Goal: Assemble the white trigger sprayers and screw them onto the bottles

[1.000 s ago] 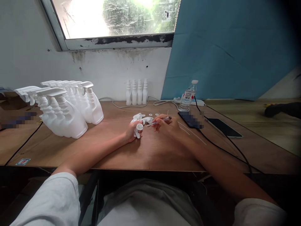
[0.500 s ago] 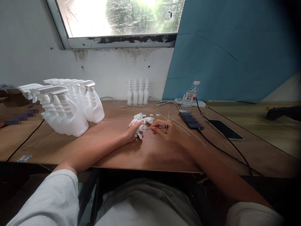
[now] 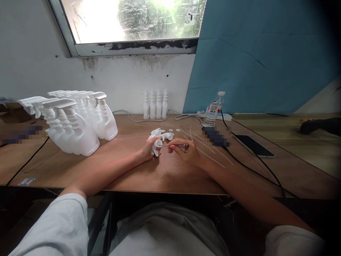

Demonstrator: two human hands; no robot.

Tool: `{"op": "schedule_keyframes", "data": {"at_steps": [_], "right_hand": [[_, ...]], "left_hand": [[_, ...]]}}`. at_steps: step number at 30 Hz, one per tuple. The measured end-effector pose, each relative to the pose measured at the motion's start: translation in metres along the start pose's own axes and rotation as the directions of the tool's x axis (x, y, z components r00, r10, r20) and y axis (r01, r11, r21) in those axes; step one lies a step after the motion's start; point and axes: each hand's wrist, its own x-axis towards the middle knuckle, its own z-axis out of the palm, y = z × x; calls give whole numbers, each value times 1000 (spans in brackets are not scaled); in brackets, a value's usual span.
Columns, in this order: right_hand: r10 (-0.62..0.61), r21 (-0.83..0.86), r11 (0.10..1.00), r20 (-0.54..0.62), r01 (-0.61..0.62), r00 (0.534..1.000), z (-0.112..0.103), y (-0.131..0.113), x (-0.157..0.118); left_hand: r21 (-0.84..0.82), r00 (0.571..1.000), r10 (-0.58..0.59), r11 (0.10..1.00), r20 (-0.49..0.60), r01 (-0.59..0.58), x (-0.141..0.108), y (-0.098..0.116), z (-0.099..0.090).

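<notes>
Near the middle of the table [image 3: 170, 177], my left hand [image 3: 148, 149] is closed on a white spray head [image 3: 157, 143], its round opening facing right. My right hand [image 3: 183, 149] grips a thin tool [image 3: 182, 145] with a dark handle, whose slim metal shaft points left at that opening. Whether the tip is inside cannot be made out. Other white spray heads [image 3: 167, 136] lie just behind my left hand. Two small white rings [image 3: 178, 130] rest beyond them. Several thin clear tubes [image 3: 213, 160] are spread beside and behind my right hand.
White spray bottles [image 3: 87, 137] stand in rows at the left. Small white bottles [image 3: 159, 106] stand against the wall. At the right are a clear water bottle [image 3: 213, 112], a power strip, cables and a phone-like device [image 3: 253, 145]. A person's foot shows at far right.
My right hand and the tool have shifted slightly left. The spray head in my left hand has turned a little, its opening now facing more toward the camera.
</notes>
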Motion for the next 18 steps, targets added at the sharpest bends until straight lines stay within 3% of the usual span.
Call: {"op": "schedule_keyframes", "data": {"at_steps": [4,9,15,18], "right_hand": [[162,227,962,-44,-148,986,0,4,1],[206,252,950,-66,-183,976,3,2,2],[296,447,862,-66,-237,953,8,0,6],[243,378,905,-87,-193,966,9,0,4]], "left_hand": [[-11,998,-46,999,40,46,2,1,-2],[-48,996,-69,996,62,72,3,1,-4],[-107,992,-74,991,100,85,0,5,-3],[-131,993,-67,988,101,80,2,4,-4]]}}
